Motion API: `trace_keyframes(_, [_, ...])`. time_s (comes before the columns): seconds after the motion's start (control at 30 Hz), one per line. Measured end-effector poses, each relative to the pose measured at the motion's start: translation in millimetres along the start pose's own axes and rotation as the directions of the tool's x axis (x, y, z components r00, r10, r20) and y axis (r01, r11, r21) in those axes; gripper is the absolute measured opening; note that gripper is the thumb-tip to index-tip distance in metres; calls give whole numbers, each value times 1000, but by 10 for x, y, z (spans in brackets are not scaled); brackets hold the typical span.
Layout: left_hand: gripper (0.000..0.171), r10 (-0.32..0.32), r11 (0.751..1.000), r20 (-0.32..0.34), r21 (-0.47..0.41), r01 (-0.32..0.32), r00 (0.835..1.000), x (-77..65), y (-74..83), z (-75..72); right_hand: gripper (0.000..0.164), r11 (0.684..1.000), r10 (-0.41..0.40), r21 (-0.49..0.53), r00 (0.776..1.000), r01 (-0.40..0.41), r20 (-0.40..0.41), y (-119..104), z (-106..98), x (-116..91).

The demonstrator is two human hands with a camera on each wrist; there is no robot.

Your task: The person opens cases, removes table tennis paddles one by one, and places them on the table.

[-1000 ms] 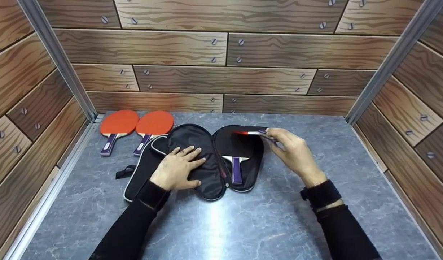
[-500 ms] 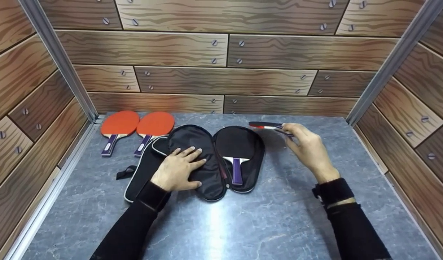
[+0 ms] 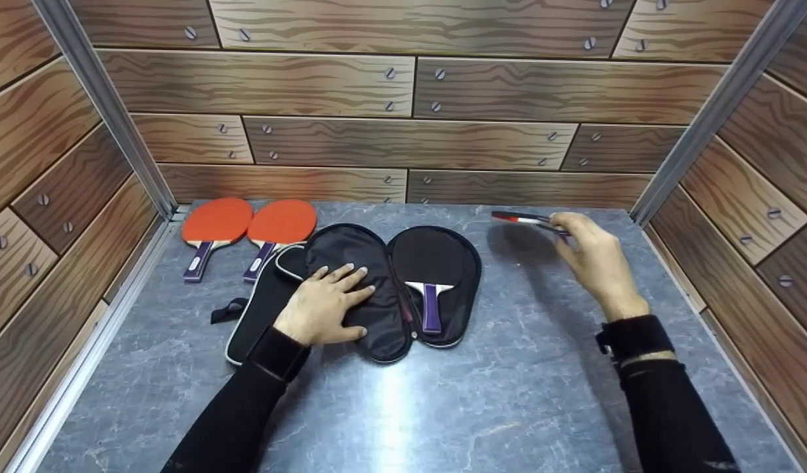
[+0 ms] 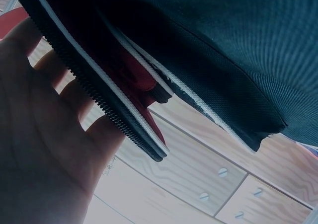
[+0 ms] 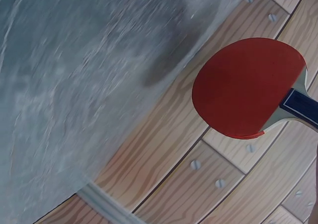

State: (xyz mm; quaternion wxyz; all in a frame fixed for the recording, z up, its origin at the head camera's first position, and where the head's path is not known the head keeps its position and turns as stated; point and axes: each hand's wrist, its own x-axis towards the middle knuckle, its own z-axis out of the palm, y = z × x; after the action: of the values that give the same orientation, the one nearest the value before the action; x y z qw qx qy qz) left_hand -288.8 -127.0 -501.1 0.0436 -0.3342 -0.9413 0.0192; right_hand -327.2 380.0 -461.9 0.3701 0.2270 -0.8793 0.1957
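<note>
With fingers spread, my left hand (image 3: 324,307) lies flat on the raised flap of an open black zip case (image 3: 351,253). In the case's right half (image 3: 466,315) rests a table tennis paddle (image 3: 431,263), black face up, its purple handle toward me. My right hand (image 3: 594,263) pinches the handle of another paddle (image 3: 516,218) and holds it above the table, almost edge-on in the head view. The right wrist view shows this paddle's red face (image 5: 248,87). The left wrist view has the zip edge (image 4: 107,102) of the case beside the left fingers.
Two red-faced paddles (image 3: 217,221) (image 3: 283,222) lie at the back left. Under the open flap is another black case (image 3: 252,328), with a black strap loop (image 3: 229,311) at its left. Wood-patterned walls (image 3: 403,85) border the grey table (image 3: 508,394) at the back and sides.
My right hand has carried its paddle to the right, from over the case's right half to beyond it. My left hand has stayed on the flap.
</note>
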Motion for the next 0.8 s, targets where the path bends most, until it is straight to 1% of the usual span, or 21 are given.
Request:
trace_keyframes(0.23, [80, -1, 1000, 13, -1, 1, 1000, -4, 5, -7, 36, 999, 39, -35, 999, -39, 4, 201, -116, -17])
trace_keyframes(0.5, [80, 2, 1000, 2, -7, -2, 1000, -3, 13, -22, 36, 993, 99, -59, 995, -98, 21, 399, -224, -41])
trace_keyframes(0.8, [80, -1, 1000, -2, 2, 1, 1000, -5, 2, -12, 33, 986, 156, -69, 988, -155, 17, 594, -303, -107])
